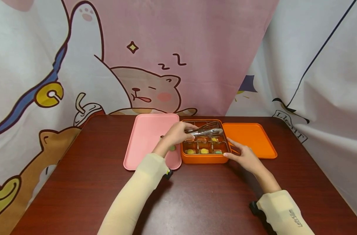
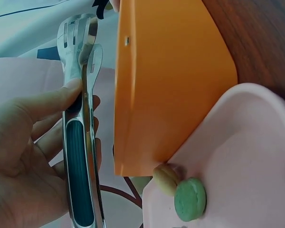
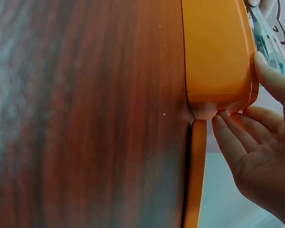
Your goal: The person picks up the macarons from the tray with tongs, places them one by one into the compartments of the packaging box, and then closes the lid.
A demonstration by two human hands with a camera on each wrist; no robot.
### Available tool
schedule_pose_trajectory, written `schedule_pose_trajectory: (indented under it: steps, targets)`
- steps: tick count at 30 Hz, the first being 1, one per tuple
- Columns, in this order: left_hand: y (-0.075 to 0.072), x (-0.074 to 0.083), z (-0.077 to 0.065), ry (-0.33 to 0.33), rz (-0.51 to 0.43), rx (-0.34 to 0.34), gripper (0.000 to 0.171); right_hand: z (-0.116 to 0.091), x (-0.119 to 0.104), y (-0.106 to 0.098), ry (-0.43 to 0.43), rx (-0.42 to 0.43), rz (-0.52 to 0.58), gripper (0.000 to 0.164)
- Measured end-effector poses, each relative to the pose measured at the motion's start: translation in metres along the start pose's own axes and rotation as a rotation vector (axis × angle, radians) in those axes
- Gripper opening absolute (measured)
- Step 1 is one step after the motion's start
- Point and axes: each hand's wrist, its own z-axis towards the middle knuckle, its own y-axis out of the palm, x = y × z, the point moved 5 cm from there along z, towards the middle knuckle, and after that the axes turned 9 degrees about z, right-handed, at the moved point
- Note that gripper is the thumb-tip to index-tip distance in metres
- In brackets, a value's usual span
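Observation:
My left hand (image 1: 176, 133) grips metal tongs (image 1: 209, 132) above the orange box (image 1: 206, 159). In the left wrist view the thumb and fingers hold the tongs (image 2: 80, 156) near their middle, tips slightly apart with nothing seen between them. Clear dividers split the box into compartments; yellow macarons (image 1: 204, 151) and a green one (image 1: 218, 151) lie in the front row. At the box's front right corner my right hand (image 1: 246, 159) holds on, thumb at the rim and fingers against the side. Tongs and left hand partly hide the back compartments.
Left of the box lies a pink tray (image 1: 146, 137), bearing a green macaron (image 2: 190, 199) and a tan macaron (image 2: 165, 179) near the box. A flat orange lid (image 1: 247, 140) lies on the brown table (image 1: 201, 202) to the right. A printed curtain (image 1: 210, 49) hangs behind.

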Motion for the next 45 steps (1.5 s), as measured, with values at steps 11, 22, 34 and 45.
schedule_pose_trajectory:
  steps: [11, 22, 34, 45]
  targets:
    - [-0.007, -0.004, -0.01, -0.008, -0.007, 0.004, 0.041, 0.0, 0.0, 0.0, 0.0, 0.0, 0.008, 0.078]
    - [-0.014, -0.01, -0.022, -0.021, -0.056, 0.006, 0.041, 0.0, 0.0, 0.001, -0.004, -0.006, 0.021, 0.079]
    - [-0.023, -0.021, -0.033, 0.028, -0.059, 0.064, 0.04, -0.001, -0.002, 0.002, -0.002, 0.0, 0.017, 0.079]
    - [-0.032, -0.03, -0.048, 0.027, -0.107, 0.083, 0.041, -0.001, -0.002, 0.001, 0.01, -0.008, 0.037, 0.079]
